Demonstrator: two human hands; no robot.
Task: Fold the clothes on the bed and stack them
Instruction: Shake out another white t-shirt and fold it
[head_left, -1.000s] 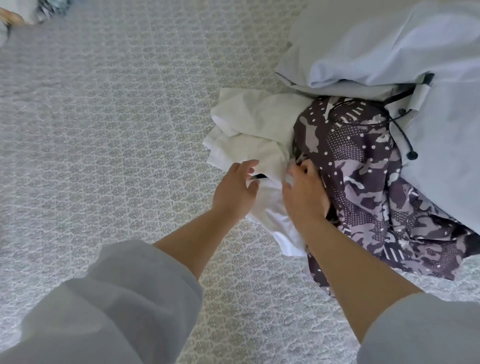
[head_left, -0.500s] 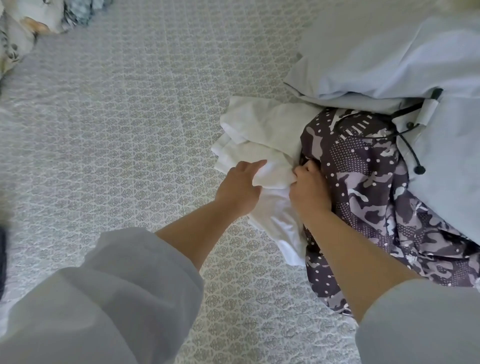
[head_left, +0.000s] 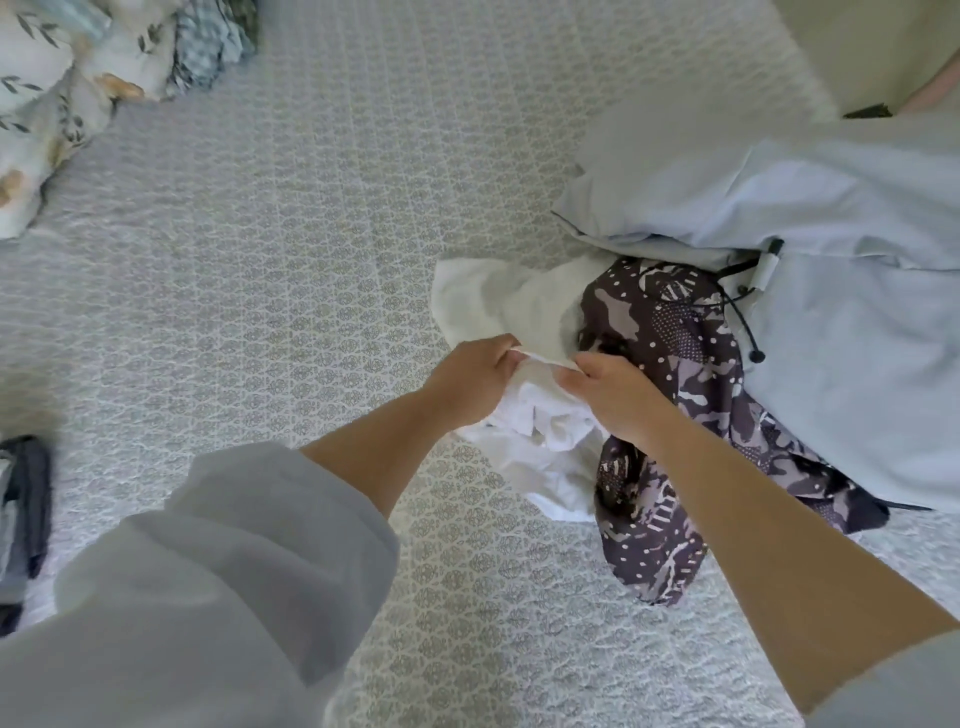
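A crumpled white garment (head_left: 511, 306) lies on the patterned grey bedspread (head_left: 291, 291), at the left of a pile of clothes. My left hand (head_left: 470, 382) and my right hand (head_left: 613, 397) each pinch one edge of the white garment, holding a short stretch of it taut between them, slightly lifted. To the right of it lies a dark purple camouflage-print garment (head_left: 680, 364), partly under my right forearm. A large pale blue garment (head_left: 831, 270) with black drawcords covers the right side of the pile.
Floral-print bedding (head_left: 62, 88) is bunched at the far left corner. A dark folded item (head_left: 23, 514) sits at the left edge. The bed's far right edge meets a pale wall. Open bedspread stretches across the left and near side.
Both hands went from resting on the white garment to pinching its edge and lifting it a little. The view has tilted up, showing more of the far bed.
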